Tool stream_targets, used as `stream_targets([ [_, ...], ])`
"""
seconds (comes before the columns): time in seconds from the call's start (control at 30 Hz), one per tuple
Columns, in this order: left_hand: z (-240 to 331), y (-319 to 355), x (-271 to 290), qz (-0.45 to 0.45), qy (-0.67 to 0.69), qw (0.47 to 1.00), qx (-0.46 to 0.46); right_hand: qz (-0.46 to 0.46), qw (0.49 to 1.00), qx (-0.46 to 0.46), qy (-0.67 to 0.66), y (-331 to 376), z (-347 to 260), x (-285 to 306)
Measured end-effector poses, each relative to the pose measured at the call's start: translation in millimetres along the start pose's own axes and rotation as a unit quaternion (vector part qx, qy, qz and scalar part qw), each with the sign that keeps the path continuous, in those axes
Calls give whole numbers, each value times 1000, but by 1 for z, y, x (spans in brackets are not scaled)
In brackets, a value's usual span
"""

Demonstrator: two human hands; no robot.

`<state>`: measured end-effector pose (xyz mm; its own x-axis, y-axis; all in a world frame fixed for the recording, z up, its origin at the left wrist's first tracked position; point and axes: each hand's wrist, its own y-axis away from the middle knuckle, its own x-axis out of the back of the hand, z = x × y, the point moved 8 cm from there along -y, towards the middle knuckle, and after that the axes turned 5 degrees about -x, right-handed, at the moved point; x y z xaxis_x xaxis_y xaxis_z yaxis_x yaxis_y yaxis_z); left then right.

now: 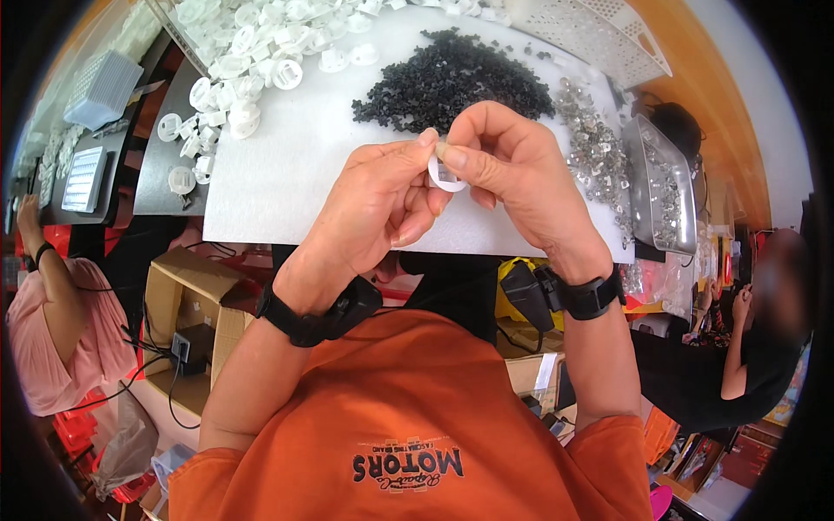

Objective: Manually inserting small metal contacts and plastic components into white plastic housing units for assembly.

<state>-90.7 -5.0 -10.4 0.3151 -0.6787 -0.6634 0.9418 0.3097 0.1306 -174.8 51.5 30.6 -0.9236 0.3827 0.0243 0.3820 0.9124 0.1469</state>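
My left hand [373, 208] and my right hand [512, 174] meet over the near edge of a white table [287, 174]. Together they pinch a small white plastic ring [446, 180] between thumbs and fingertips. Both wrists wear black bands. Beyond the hands lies a heap of small black parts [452, 78]. A pile of white round plastic parts [252, 52] spreads over the far left. Small clear shiny parts [595, 148] run down the right side.
A metal tray [665, 187] with clear parts stands at the right edge. A perforated white tray [591, 35] is at the far right. An open cardboard box [187, 304] sits below the table. Persons work at left and right.
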Motion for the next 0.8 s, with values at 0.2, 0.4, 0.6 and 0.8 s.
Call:
stream_targets([
  [0.2,-1,0,0,-10,-8,1000,-5,-43,995,-46,-83,-1,4,-7],
  [0.4,-4,-1,2,-4,-33,999,1,-80,988,-68,-109,-2,11,-8],
  [0.6,-5,1,2,-5,-54,999,4,-65,987,-62,-132,1,15,-9],
  [0.8,-5,3,-3,-14,-117,992,-35,61,995,-1,81,21,-7,15],
])
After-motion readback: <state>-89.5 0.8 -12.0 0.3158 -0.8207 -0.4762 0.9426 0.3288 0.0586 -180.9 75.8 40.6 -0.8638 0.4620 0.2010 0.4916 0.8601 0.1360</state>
